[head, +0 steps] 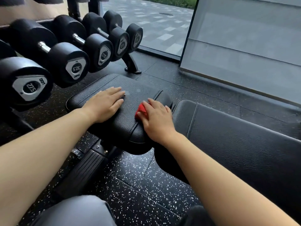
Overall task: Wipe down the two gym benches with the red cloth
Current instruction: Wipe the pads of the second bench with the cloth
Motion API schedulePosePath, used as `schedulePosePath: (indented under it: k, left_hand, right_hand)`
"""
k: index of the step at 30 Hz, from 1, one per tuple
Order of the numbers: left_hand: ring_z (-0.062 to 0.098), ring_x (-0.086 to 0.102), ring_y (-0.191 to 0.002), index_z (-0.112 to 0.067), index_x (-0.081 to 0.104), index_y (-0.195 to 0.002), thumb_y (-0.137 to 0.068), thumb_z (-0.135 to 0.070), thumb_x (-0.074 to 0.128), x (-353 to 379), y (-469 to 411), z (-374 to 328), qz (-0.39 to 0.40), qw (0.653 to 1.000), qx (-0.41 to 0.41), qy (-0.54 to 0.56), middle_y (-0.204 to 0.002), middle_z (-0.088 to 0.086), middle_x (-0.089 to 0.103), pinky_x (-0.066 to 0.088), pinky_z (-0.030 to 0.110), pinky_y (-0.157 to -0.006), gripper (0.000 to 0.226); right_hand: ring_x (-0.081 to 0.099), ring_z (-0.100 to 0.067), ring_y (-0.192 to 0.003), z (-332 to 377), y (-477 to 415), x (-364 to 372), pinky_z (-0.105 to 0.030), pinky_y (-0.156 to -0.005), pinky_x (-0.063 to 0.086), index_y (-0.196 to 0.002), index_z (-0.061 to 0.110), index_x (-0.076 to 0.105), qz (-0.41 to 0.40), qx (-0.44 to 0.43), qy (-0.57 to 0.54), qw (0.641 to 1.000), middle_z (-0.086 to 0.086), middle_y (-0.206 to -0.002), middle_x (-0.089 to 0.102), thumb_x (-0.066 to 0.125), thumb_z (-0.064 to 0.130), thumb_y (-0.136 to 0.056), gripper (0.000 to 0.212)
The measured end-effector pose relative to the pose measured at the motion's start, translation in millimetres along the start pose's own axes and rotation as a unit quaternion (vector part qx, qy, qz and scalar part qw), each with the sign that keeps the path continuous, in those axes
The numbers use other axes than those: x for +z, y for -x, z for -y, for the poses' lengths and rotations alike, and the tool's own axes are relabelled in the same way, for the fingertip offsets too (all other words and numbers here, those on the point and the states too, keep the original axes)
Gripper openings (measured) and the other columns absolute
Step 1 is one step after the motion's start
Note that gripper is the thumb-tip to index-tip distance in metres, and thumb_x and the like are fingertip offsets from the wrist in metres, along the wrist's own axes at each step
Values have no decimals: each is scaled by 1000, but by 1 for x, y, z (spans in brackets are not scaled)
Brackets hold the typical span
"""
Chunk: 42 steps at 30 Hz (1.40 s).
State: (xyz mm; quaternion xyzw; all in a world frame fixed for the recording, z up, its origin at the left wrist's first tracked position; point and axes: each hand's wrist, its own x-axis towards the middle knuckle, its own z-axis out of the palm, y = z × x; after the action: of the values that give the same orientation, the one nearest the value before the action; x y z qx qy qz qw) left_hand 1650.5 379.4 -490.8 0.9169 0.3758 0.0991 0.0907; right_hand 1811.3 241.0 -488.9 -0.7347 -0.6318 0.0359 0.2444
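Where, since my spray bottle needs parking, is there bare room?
Free: the speckled floor between the small pad and the knee; the long pad beyond the right hand. Crowded: the small pad, under left hand and red cloth; dumbbells at left.

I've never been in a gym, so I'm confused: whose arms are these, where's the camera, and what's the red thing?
The camera sits on a person's head, looking down, so you see their own two arms. The left hand lies flat on a black padded bench seat. The right hand holds a bunched red cloth against that same pad, for wiping. A longer black pad lies to the right. The black dumbbells sit on a rack at the left, above a speckled floor.
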Motion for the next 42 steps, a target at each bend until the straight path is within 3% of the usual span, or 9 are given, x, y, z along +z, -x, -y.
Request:
schedulePosePath:
  k: [2,4,9,19,25,30,34,38,42]
  left_hand:
    - [15,17,-144,-26,33,-145,-85,-53,22,1,-7,5,4,1000,-5,9,-155,-3,24,15,46,-117,67]
    - [12,13,-145,-30,28,-146,-81,-56,19,3,-9,6,11,1000,-10,-4,-156,-8,19,10,43,-118,71]
    - [12,5,-146,-31,16,-149,-82,-55,11,3,-6,1,21,998,-3,-50,-158,-9,9,4,39,-117,72]
    - [18,2,-146,-26,8,-151,-83,-53,7,-1,0,-3,53,996,-4,-73,-159,-4,4,2,41,-116,73]
    - [15,2,-146,-29,10,-150,-76,-60,-2,3,-1,1,34,997,-3,-63,-159,-7,5,2,39,-117,81]
    - [12,2,-146,-32,11,-150,-71,-62,-6,4,0,0,23,998,-9,-63,-159,-9,5,2,37,-117,86]
    - [10,3,-145,-34,14,-149,-70,-64,-4,3,-2,-2,17,998,-17,-54,-158,-11,8,2,36,-116,86]
    - [8,9,-144,-37,22,-146,-68,-66,4,-1,-4,-1,9,999,-21,-34,-156,-14,15,5,32,-115,85]
    - [9,12,-144,-37,25,-145,-69,-67,8,-2,-4,0,1,1000,-21,-24,-156,-14,18,6,32,-115,84]
  right_hand:
    - [26,-20,-138,-8,-12,5,-45,-113,17,-139,24,39,26,27,59,998,-3,-150,32,39,46,-95,50]
    - [25,-21,-139,-19,-30,3,-45,-114,17,-141,23,36,26,42,72,996,-5,-151,29,39,45,-95,51]
    - [35,-24,-134,-33,-71,6,-44,-110,26,-137,21,43,12,72,113,991,-4,-146,39,39,44,-95,48]
    - [49,-31,-124,-6,-29,6,-47,-101,39,-124,13,59,-14,-24,44,999,-9,-134,54,40,46,-87,53]
    - [39,-25,-132,-41,-95,4,-40,-107,30,-128,17,55,7,48,74,996,-7,-142,45,47,37,-94,41]
    - [49,-25,-124,-17,-37,3,-43,-102,37,-123,16,60,-14,-54,34,998,-3,-133,56,36,48,-86,54]
    - [46,-23,-128,-19,-49,5,-44,-103,37,-123,20,59,11,-58,20,998,1,-134,54,30,52,-85,58]
    - [42,-22,-129,-31,-104,7,-37,-103,30,-126,20,56,17,-23,56,998,0,-139,49,45,38,-94,38]
    - [49,-29,-117,-34,-119,10,-41,-101,34,-122,19,57,11,6,69,998,-6,-132,47,46,37,-94,35]
